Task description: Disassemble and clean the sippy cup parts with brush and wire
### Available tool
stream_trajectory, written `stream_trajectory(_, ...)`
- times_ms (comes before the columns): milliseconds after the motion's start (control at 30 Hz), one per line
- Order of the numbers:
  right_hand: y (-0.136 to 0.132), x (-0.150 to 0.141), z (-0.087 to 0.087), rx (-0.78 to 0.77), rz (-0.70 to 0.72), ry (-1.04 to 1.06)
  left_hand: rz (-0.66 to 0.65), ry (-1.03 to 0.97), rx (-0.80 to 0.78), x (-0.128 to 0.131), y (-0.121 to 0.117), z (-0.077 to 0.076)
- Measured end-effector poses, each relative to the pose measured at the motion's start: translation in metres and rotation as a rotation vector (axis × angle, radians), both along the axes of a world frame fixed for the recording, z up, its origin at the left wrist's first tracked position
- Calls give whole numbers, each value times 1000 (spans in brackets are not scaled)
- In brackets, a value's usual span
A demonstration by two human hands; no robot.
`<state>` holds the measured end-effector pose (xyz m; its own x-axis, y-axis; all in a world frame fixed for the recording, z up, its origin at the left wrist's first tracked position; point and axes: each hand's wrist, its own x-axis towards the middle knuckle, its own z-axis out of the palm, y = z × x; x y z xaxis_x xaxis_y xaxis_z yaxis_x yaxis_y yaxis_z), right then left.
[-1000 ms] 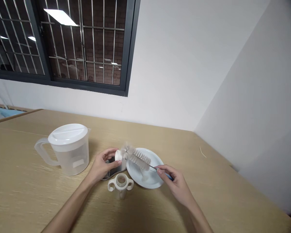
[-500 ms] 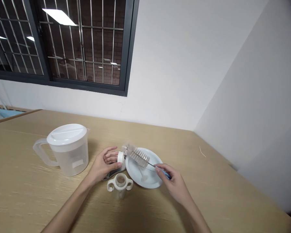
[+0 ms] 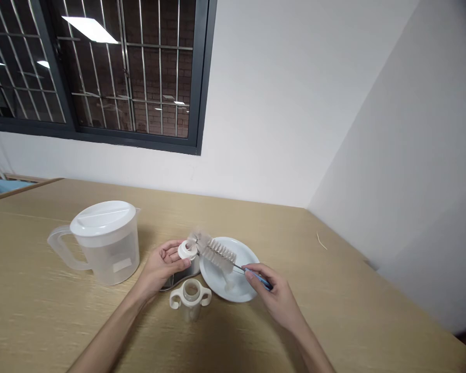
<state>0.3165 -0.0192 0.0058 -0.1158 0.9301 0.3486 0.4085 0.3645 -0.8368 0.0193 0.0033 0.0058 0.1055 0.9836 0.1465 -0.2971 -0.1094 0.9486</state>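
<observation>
Pitcher [image 3: 104, 243]: pale label [image 3: 121, 264], too small to read. Left hand [image 3: 159, 267] gripping white cap [image 3: 184, 253]; two-handled bottle [image 3: 191, 305] upright, nearer. Brush [image 3: 219, 255] head at cap, bristles over plate [image 3: 243, 286]. Right hand [image 3: 272, 294] clamped on blue handle [image 3: 259, 280].

Even, fairly bright indoor light falls on the table [image 3: 353, 311], with a broad soft shadow between and below the left hand [image 3: 161, 265] and the right hand [image 3: 270, 292]. Far beyond the left hand, the dark window [image 3: 159, 77] mirrors a glaring white lamp panel [image 3: 90, 29]. Left of that hand, the pitcher [image 3: 108, 246] has a pale sheen on its lid. Ahead of the right hand, the brush [image 3: 219, 254] blurs at its bristle tip. Far right of both hands, the side wall [image 3: 411, 171] turns greyer, the upper corner darkens, and wide-angle stretching shows.
</observation>
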Motion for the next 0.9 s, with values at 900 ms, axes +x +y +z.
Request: stream_trajectory(900,-1,2,2,-11,23,-3,69,163,72,6,0,-1)
